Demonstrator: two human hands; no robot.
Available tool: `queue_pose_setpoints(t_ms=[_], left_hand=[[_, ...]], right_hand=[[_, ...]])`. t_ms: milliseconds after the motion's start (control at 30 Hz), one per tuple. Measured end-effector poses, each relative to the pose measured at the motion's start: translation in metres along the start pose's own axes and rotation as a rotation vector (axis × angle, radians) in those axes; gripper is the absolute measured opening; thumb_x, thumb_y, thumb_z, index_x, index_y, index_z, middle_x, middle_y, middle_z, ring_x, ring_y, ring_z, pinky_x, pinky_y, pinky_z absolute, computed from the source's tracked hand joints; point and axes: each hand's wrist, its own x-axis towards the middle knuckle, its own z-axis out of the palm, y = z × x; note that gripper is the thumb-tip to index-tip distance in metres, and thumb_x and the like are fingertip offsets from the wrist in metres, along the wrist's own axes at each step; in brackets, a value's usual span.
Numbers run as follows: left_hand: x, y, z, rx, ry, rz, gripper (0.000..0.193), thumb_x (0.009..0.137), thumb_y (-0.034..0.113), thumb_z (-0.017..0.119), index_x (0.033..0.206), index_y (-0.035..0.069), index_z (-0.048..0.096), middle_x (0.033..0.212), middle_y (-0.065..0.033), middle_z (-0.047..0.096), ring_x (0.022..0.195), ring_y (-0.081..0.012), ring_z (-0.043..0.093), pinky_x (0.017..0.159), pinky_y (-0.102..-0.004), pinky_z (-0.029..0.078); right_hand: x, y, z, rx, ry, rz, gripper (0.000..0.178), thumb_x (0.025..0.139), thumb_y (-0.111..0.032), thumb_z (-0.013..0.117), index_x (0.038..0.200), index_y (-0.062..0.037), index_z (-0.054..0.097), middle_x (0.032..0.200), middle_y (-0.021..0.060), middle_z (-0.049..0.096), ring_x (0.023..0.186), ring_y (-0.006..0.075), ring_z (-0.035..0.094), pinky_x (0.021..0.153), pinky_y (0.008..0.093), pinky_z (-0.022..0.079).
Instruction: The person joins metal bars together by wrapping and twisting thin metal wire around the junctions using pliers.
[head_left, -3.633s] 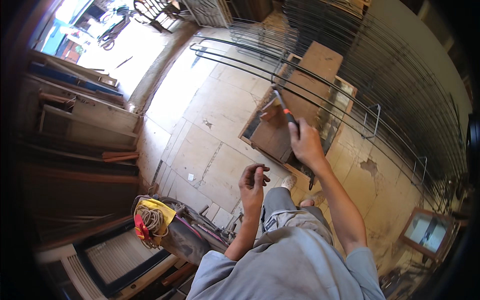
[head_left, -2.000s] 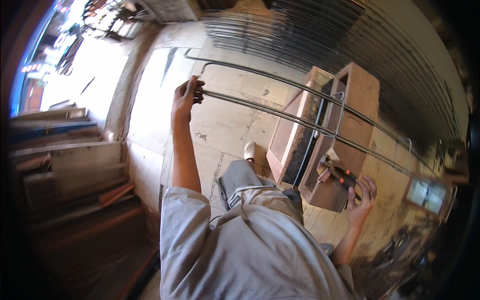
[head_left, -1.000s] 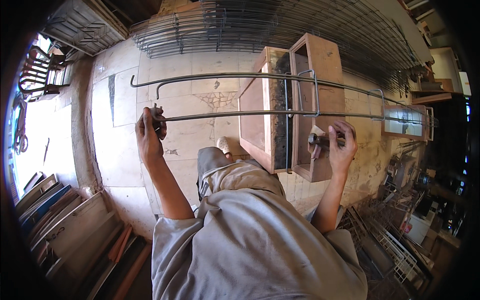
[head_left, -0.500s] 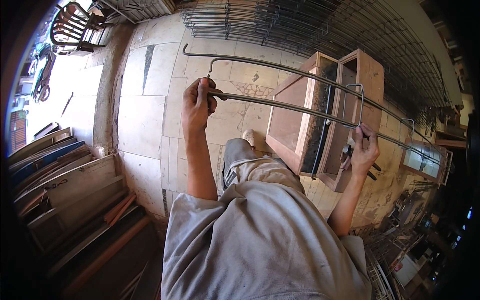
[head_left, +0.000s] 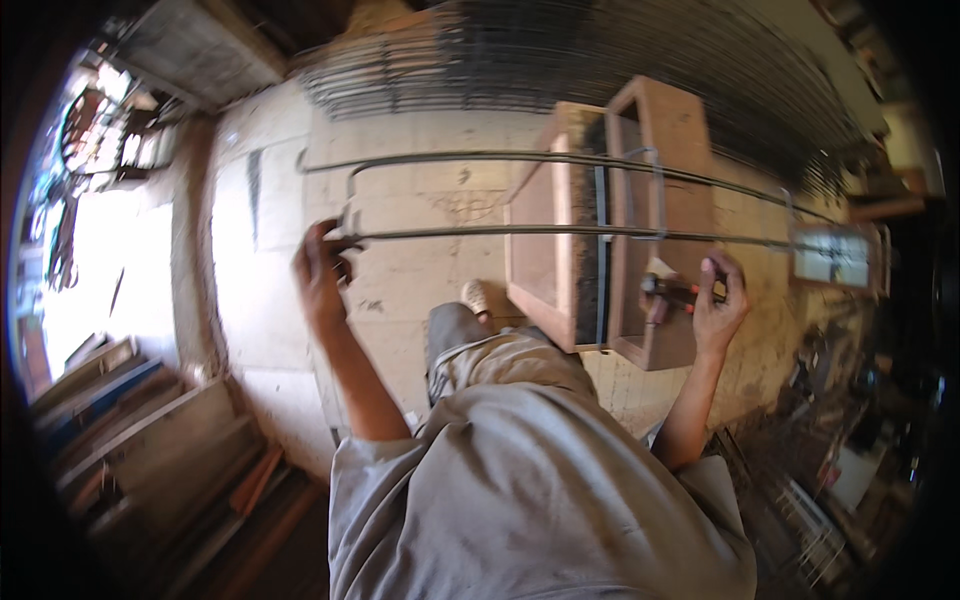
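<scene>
Holding the bar frame (head_left: pixel 500 231) with the left hand (head_left: pixel 324 274), pincers (head_left: pixel 662 288) in the right hand (head_left: pixel 724 302). State reads partial, my judgement: two crosswise loops (head_left: pixel 661 192) are on the bars, one out and left of the right hand, the other out and right of it. Stretch between left hand and first loop carries none. Can't tell if the loop joints are tied, too blurred. Pincers aren't at any joint; their head points left, short of the near bar.

Pose: left forearm reaches out and left, fingers pinched on the near bar's end. Hooked ends of the far bars sit just beyond that hand. Right forearm angles up, fingers curled round the pincer handles, hand on the body side of the near bar and apart from it.

Around: open wooden box (head_left: pixel 687 122) left of the right hand, panelled wooden box (head_left: pixel 540 275) farther left, between both hands. Wire grids (head_left: pixel 620 60) lie well beyond both hands, smeared by motion.
</scene>
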Motion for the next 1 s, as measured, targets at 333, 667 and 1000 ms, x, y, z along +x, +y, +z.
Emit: queue_pose_setpoints(t_ms=[333,667,1000], left_hand=[[-0.067,0.067,0.064,0.334,0.199,0.469,0.029,0.100,0.020,0.053,0.121,0.001,0.058,0.104,-0.0065,0.062,0.084,-0.0130,0.054,0.077,-0.0254,0.044],[-0.183,0.080,0.203,0.243,-0.794,0.486,0.041,0.081,0.012,0.074,0.119,0.005,0.059,0.115,-0.0143,0.062,0.105,-0.0348,0.059,0.088,-0.0420,0.050],[-0.267,0.030,0.299,0.599,-0.417,0.502,0.050,0.086,0.013,0.069,0.132,0.005,0.050,0.140,-0.0227,0.043,0.128,-0.0411,0.044,0.104,-0.0467,0.040]], right_hand=[[-0.024,0.049,-0.073,-0.436,-0.569,-0.157,0.042,0.075,-0.023,0.080,0.105,-0.0082,0.055,0.120,0.0167,0.049,0.112,0.0392,0.051,0.096,0.0508,0.043],[-0.033,0.099,-0.070,-0.400,-0.475,-0.412,0.029,0.082,-0.027,0.074,0.099,-0.0097,0.059,0.114,0.0127,0.053,0.104,0.0335,0.055,0.085,0.0470,0.046],[-0.050,0.145,-0.185,0.965,-0.530,0.682,0.024,0.099,-0.024,0.056,0.112,-0.0054,0.048,0.090,0.0058,0.057,0.083,0.0134,0.060,0.072,0.0290,0.052]])
